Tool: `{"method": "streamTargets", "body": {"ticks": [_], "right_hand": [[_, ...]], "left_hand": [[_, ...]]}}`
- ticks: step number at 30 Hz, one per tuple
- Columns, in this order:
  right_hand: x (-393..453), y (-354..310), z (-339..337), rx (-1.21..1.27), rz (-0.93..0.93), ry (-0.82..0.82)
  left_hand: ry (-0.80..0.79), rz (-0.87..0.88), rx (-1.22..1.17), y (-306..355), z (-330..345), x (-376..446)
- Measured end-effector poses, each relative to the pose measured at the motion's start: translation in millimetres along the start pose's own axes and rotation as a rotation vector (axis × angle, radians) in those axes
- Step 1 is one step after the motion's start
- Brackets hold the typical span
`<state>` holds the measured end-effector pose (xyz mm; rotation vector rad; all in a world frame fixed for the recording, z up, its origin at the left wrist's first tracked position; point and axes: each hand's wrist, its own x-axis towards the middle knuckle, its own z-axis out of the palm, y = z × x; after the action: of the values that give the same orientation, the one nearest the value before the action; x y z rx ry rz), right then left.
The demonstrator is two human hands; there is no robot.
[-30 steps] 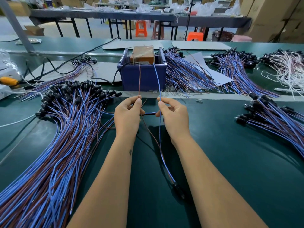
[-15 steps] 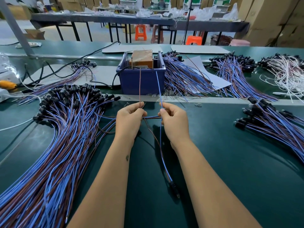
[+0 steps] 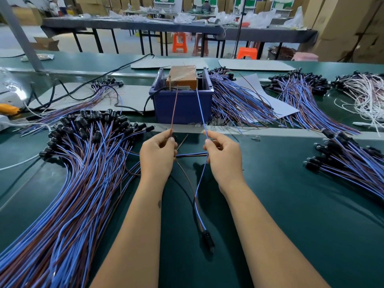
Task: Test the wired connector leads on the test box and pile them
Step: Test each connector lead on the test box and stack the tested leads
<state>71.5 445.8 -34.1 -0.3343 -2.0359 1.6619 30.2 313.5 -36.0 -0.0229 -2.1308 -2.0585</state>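
Showing: a head-worn camera's view down onto a dark green work table [image 3: 291, 204], with two bare forearms reaching forward.
Writing: a small pale label [image 3: 182, 87] sits on the front of the test box; its print is too small to read.
Test box: an orange-brown box [image 3: 182, 76] standing inside a blue plastic bin [image 3: 182, 107], straight ahead of the hands at the far side of the table.
Lead under test: one brown wire [image 3: 174, 109] and one blue wire [image 3: 200, 107], joined lower down at a black connector [image 3: 208, 241] that lies on the table between the forearms.
Wire ends: both wires rise from the hands toward the top front of the test box; whether the tips touch its contacts is hard to tell.
Left hand [image 3: 158, 154]: fingers curled, thumb and forefinger pinching the brown wire just above the table.
Right hand [image 3: 223, 154]: fingers curled, thumb and forefinger pinching the blue wire, level with the left hand and a little apart from it.
Left pile [image 3: 68, 183]: a large fan of blue and brown leads, black connectors bunched at its far end, wire tails running toward the near left corner.
Right pile [image 3: 349, 163]: a smaller bundle of the same leads, connectors pointing left.
Behind the bin: more blue and brown bundles [image 3: 234, 100] on pale sheets, and a heap of white wires [image 3: 365, 90] at far right.
Background: long tables, orange stools [image 3: 179, 45] and cardboard cartons.
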Motion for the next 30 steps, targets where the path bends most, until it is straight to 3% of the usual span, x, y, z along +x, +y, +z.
{"method": "streamTargets", "body": {"ticks": [30], "right_hand": [[-2.0,-1.6,-1.2,0.011,0.032,-0.013]], "left_hand": [[0.034,-0.08,-0.094,-3.6,-2.7,6.2]]}}
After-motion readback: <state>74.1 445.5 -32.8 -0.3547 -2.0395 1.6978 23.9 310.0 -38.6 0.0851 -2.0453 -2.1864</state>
